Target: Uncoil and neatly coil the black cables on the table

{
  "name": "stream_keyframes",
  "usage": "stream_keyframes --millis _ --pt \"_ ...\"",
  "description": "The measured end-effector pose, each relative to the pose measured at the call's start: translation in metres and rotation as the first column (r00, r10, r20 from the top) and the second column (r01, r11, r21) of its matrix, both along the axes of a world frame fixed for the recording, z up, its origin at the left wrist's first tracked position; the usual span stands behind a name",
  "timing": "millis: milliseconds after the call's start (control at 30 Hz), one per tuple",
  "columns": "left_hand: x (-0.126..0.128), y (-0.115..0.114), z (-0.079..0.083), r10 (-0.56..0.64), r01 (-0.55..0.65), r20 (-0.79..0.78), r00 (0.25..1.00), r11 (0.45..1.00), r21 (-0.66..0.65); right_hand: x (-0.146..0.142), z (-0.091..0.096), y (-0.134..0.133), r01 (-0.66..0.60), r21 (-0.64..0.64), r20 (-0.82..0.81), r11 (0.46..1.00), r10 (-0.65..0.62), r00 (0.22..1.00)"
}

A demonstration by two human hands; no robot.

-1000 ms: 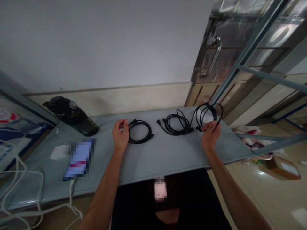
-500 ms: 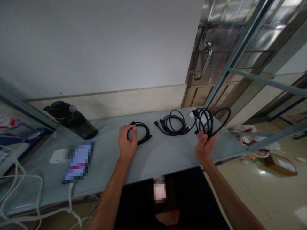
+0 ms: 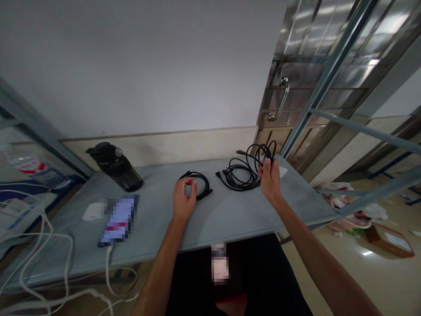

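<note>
My right hand [image 3: 269, 181] is closed around a coiled black cable [image 3: 263, 154], holding it up above the grey table [image 3: 230, 215]. Just left of that hand a second black cable coil [image 3: 238, 175] lies flat on the table. My left hand [image 3: 184, 199] is curled on the near edge of a third, smaller black cable coil [image 3: 199, 185], fingers pinching its loop.
A black bottle [image 3: 115, 166] lies on its side at the back left. A phone [image 3: 118, 215] with a white cord rests at the left, beside a white card [image 3: 94, 211]. White cables [image 3: 39, 254] hang off the left end. A metal door and frame [image 3: 305, 101] stand at the right.
My right hand has carried its cable coil leftward, from over the table's right end to just beside the middle coil. My left hand stays on the small coil. The camera shifted.
</note>
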State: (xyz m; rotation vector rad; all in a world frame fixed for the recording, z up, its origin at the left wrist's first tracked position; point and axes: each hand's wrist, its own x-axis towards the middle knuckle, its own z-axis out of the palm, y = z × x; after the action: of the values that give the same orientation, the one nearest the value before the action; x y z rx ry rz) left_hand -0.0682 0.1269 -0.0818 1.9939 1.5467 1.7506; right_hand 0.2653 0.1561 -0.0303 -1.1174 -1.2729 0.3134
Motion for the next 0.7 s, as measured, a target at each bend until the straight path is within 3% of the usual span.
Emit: stream_keyframes --millis 233,367,467,567,700 --pt "0.0 0.0 -0.002 -0.008 0.009 0.037 0.999 0.999 -0.037 0.009 0.066 0.006 -0.062 0.139 -0.125 0.988 0.08 0.989" --pt "-0.002 0.002 -0.003 -0.018 0.019 0.026 1.0 0.999 -0.032 0.018 0.109 0.01 -0.077 0.264 -0.114 0.961 0.11 0.987" --pt "-0.003 0.004 -0.006 -0.023 0.023 0.012 1.0 1.0 -0.012 0.022 0.136 0.014 -0.081 0.272 -0.089 0.959 0.109 0.99" --pt "-0.004 0.005 -0.008 -0.019 0.019 0.008 1.0 1.0 -0.007 0.023 0.153 0.019 -0.052 0.254 -0.063 0.966 0.07 0.996" --pt "-0.005 0.006 -0.009 -0.022 0.022 0.009 1.0 1.0 -0.006 0.022 0.157 0.023 0.004 0.302 -0.039 0.953 0.008 0.999"
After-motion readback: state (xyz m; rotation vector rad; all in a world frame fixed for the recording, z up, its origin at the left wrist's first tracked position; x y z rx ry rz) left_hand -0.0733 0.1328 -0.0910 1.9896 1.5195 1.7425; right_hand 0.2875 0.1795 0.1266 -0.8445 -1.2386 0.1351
